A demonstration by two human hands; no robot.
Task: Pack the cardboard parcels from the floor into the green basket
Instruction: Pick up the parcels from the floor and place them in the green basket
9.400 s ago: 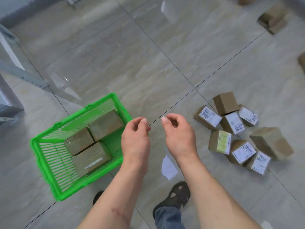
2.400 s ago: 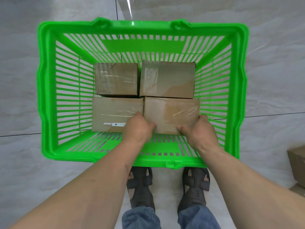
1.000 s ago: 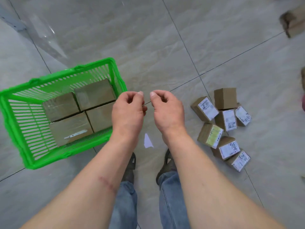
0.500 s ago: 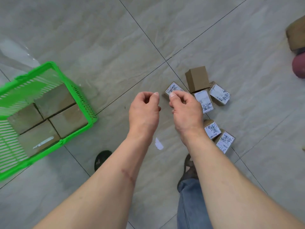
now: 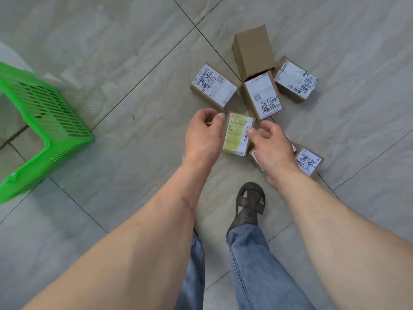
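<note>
Several small cardboard parcels with white labels lie in a cluster on the tiled floor, among them a plain brown one [image 5: 254, 50] and labelled ones [image 5: 213, 86] [image 5: 263, 97] [image 5: 296, 79] [image 5: 308, 161]. A parcel with a yellow-green label [image 5: 238, 135] lies nearest me. My left hand [image 5: 203, 137] is at its left edge and my right hand [image 5: 271, 146] at its right edge, fingers apart, fingertips at the cardboard. The parcel still looks to be resting on the floor. The green basket [image 5: 55, 121] stands at the far left, its inside out of view.
My sandalled foot [image 5: 250, 204] and jeans legs are just below the parcels. One more parcel [image 5: 253, 156] is mostly hidden under my right hand. Grey floor tiles stretch between the basket and the parcel cluster.
I have turned from the basket toward the parcels and bent lower. Both hands, held together in the air before, have come down on either side of the yellow-label parcel.
</note>
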